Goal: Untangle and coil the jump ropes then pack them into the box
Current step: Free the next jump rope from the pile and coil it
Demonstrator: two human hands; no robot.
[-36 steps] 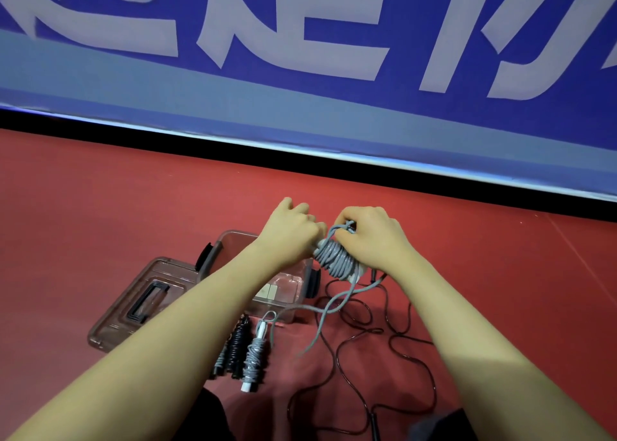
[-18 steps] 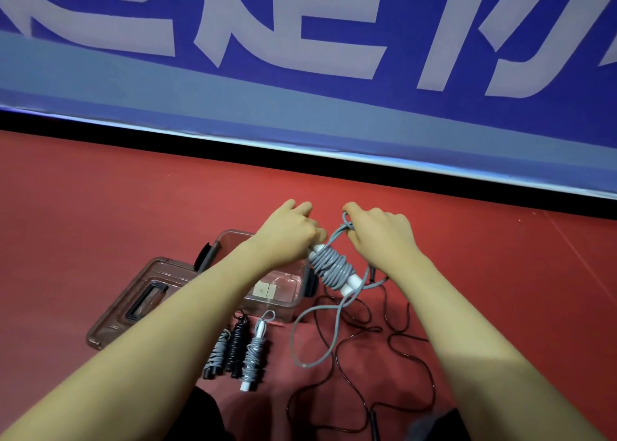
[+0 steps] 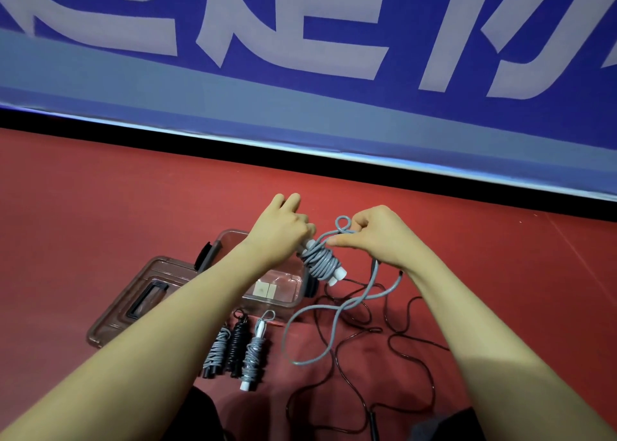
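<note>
My left hand grips the upper end of a grey jump rope bundle, its cord wound round two white handles. My right hand pinches a small loop of the same grey cord just above the bundle; the loose grey tail hangs down to the floor in a long loop. The clear plastic box stands open on the red floor under my left forearm. Three coiled ropes lie side by side in front of it: grey, black, grey with a white handle. A loose black rope sprawls on the floor at the right.
The box's brown-tinted lid lies flat to the left of the box. A blue banner wall with a black base strip closes off the far side. Red floor extends to left and right.
My hands have drawn apart. The right hand has pulled a cord loop up away from the bundle, and the grey tail on the floor has lengthened and swung outward.
</note>
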